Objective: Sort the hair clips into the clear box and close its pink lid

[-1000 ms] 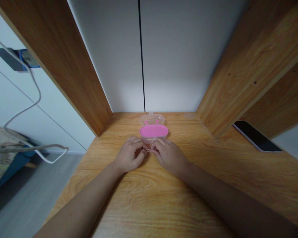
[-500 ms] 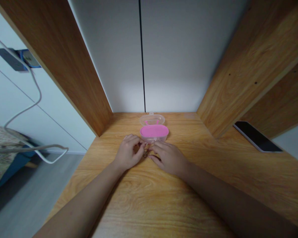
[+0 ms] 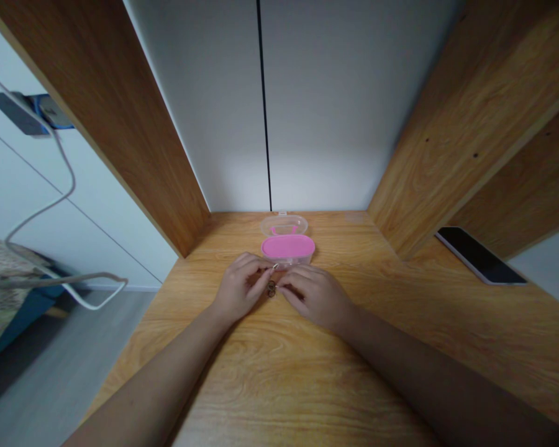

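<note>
My left hand (image 3: 242, 285) is closed in a pinch, with thumb and index finger on a small pale, shiny loop-like piece (image 3: 275, 266). Opposite it, my right hand (image 3: 314, 295) is also closed, thumb and fingertips pressed together around something too small to name. Small dark rings (image 3: 271, 288), possibly linked, show between the two hands, close to the right fingertips; whether they hang or lie on the wood I cannot tell. Just beyond the hands is a clear plastic case (image 3: 302, 261) with a pink oval top (image 3: 287, 246).
Behind the case sits a clear lid (image 3: 284, 225) with a pink handle. A phone (image 3: 479, 254) lies at the right on the wooden desk (image 3: 261, 385). Wooden side panels rise left and right, and a white cable (image 3: 69, 174) hangs at the left.
The left fingertips have turned slightly, and the pale piece shows more plainly between them. The dark rings have shifted a little; the right hand is almost still.
</note>
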